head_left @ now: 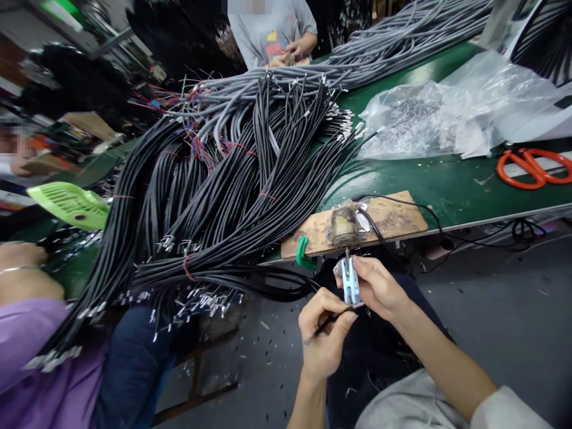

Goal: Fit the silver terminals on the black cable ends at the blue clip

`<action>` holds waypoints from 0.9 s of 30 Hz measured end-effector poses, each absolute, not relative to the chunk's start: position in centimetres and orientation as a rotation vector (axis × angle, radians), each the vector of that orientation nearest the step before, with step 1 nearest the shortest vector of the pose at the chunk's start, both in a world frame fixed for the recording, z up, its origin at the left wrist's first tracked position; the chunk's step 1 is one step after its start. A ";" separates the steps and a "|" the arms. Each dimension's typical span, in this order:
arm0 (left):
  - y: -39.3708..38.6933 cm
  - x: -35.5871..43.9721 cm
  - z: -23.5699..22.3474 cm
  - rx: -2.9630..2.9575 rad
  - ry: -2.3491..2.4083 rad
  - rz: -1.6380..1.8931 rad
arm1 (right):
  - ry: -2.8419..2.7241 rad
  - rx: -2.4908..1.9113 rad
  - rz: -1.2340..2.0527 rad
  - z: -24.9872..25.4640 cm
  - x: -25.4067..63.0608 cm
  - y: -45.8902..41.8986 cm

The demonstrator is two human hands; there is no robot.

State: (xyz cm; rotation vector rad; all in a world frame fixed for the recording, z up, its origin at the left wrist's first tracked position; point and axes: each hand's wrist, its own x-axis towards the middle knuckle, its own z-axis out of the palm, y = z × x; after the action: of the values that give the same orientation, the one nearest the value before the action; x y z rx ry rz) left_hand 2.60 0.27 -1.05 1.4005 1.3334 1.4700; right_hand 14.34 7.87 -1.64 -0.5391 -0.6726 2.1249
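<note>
Beyond my knees, near the close edge of the green table (469, 186), the light-blue tool (351, 285) stood between my two hands. Its long axis ran almost straight away from me, the narrow far end pointing to the block (345, 227) on the wooden board (397, 217), where a thin metal rod (347, 256) reached down to it. The near end pointed back toward my body.

With my right hand (379, 285) I gripped the tool, its fingers closed at the side of it. With my left hand (328, 336) I pinched a black cable (324, 326) between thumb and fingers, next to the tool's near end; whether the cable touched it, I could not tell.

A green clamp (305, 253) sat on the board's left part. Farther left lay large bundles of black cables (214, 208), some tied with red, and behind them grey cables (379, 50). To the right were a clear plastic bag (411, 122) and orange-handled scissors (538, 175). Across the table was a person in a grey shirt (250, 36).
</note>
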 end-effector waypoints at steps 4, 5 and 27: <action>0.0 2.7 -1.2 1.339 1.304 1.431 | -0.617 -0.505 2.212 -2.4 14.7 7.9; -0.1 2.6 -1.2 1.340 1.303 1.424 | -0.586 -0.515 2.222 -2.9 14.9 7.9; 0.6 3.2 -3.5 0.813 1.300 0.868 | -1.693 -0.905 1.061 -1.8 20.5 3.8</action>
State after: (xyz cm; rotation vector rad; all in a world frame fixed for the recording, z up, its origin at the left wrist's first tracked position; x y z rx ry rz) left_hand 3.20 0.62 -3.49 0.8128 1.3002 0.8684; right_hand 20.47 3.85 -1.75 -0.9047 -1.6932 1.0611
